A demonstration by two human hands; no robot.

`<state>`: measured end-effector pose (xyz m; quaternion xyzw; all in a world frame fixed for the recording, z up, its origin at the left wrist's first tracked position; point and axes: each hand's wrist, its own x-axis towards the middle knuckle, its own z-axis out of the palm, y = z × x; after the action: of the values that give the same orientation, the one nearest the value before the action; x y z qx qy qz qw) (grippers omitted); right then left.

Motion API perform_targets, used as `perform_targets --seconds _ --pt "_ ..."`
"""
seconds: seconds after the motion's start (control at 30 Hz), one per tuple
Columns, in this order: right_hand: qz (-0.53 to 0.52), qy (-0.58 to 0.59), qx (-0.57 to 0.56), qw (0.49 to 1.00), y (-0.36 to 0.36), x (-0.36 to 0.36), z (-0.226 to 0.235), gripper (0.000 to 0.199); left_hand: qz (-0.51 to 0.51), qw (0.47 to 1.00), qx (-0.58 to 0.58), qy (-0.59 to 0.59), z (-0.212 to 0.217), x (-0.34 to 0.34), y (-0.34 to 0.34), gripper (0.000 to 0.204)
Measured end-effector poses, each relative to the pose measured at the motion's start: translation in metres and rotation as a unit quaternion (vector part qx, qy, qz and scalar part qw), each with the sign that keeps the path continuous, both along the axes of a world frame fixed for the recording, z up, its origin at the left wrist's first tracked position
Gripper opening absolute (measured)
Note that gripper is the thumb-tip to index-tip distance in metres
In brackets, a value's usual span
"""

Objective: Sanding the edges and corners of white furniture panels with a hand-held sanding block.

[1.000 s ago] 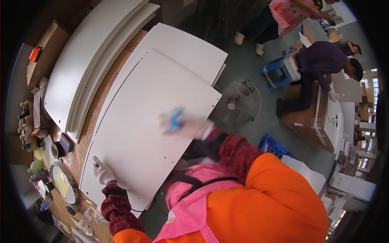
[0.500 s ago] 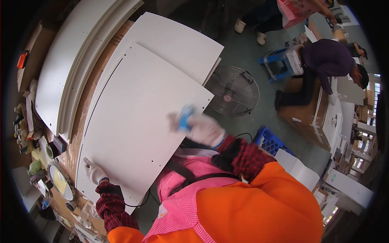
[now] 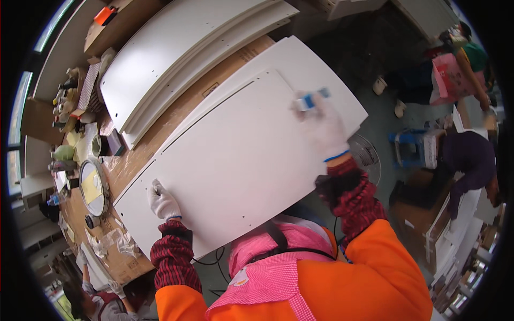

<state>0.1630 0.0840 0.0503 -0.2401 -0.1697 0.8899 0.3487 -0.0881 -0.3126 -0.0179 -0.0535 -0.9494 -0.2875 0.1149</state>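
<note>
Hands well apart here: left hand (image 3: 164,203) gloved, resting on the white panel (image 3: 230,155) near its left end, and whether it pinches anything I can't tell; right hand (image 3: 325,131), blurred, gripping a small blue-and-white object (image 3: 307,102) at the panel's right end. Light, even strokes look best, left hand bracing against slipping. Beneath, another white board (image 3: 334,85); beyond, brown worktop (image 3: 122,163), stacked curved panels (image 3: 171,45).
</note>
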Motion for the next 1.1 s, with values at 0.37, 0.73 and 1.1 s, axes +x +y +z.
perform_targets --seconds 0.37,0.73,1.1 --pt "0.426 -0.345 0.558 0.624 -0.152 -0.141 0.031 0.055 -0.1 0.912 0.277 -0.285 0.128 0.047 0.052 0.041" --pt "0.349 -0.216 0.675 0.613 -0.227 -0.148 0.069 0.042 -0.032 0.959 0.176 -0.22 0.131 0.064 -0.01 0.054" --pt "0.448 -0.16 0.413 0.777 -0.382 -0.214 0.094 0.013 -0.174 0.96 0.145 -0.163 0.135 0.003 -0.16 0.075"
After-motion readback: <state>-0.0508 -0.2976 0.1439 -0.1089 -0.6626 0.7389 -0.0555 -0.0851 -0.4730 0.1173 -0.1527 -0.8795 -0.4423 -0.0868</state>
